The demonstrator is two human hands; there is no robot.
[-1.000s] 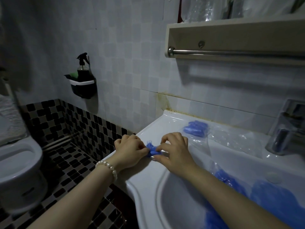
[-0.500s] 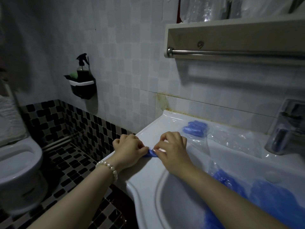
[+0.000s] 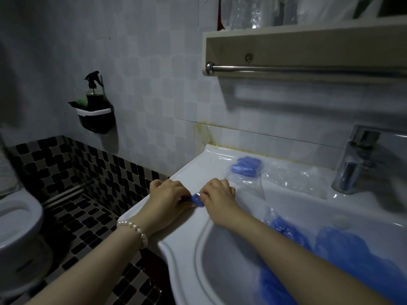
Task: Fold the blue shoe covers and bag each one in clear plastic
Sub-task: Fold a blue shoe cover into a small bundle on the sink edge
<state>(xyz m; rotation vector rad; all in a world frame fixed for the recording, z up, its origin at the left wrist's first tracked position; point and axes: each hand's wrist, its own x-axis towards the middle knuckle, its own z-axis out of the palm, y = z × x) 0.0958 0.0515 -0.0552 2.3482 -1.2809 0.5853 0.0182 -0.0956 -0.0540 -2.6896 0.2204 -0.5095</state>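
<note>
Being pinched between the left hand (image 3: 168,198) and right hand (image 3: 218,193) on the sink rim (image 3: 187,225), a blue shoe cover (image 3: 196,199) is being folded small. Beyond the right hand, one bagged cover (image 3: 245,167) is lying finished; unfolded covers (image 3: 343,249) are waiting beside the right forearm.

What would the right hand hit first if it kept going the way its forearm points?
Likely the left hand: the right hand points up-left along the sink rim, with only the small blue shoe cover between them. Depth unclear.
</note>
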